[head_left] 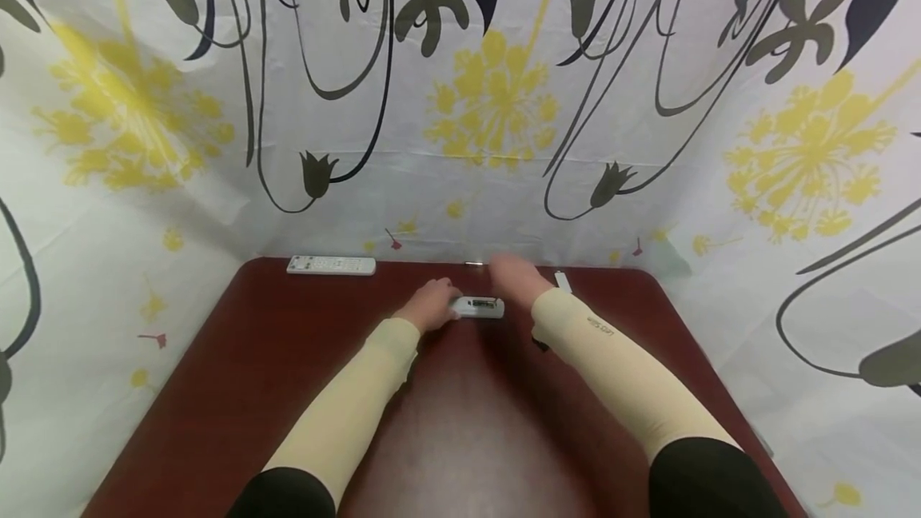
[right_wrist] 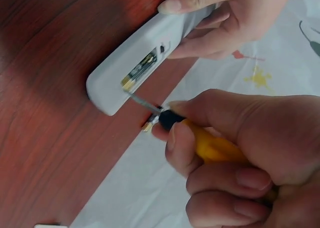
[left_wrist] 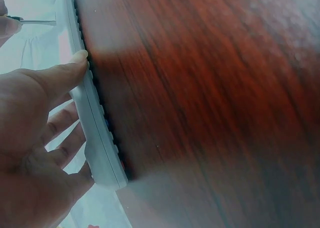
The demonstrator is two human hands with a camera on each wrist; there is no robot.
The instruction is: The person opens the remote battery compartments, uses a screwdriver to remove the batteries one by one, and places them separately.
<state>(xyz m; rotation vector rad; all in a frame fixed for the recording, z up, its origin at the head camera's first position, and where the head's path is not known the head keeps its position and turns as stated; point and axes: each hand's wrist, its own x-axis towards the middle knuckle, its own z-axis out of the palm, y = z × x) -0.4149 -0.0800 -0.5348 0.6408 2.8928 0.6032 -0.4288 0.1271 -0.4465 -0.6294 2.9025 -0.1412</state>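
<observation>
A white remote control (head_left: 468, 312) lies face down on the table, its open battery compartment upward with a battery (right_wrist: 139, 70) inside. My left hand (head_left: 430, 304) holds the remote by one end, thumb on one long side and fingers on the other, as the left wrist view (left_wrist: 40, 118) shows. My right hand (right_wrist: 240, 153) grips a screwdriver (right_wrist: 212, 145) with a yellow handle and black collar. Its metal tip is right at the battery's end in the compartment. In the head view the right hand (head_left: 514, 280) is blurred and hides the screwdriver.
A second white remote (head_left: 331, 265) lies face up at the table's back left. One loose battery (head_left: 473, 264) rests at the back edge. Right of my hand lies a small white piece (head_left: 564, 282). Patterned cloth (head_left: 403, 214) hangs behind the dark red table (head_left: 237, 390).
</observation>
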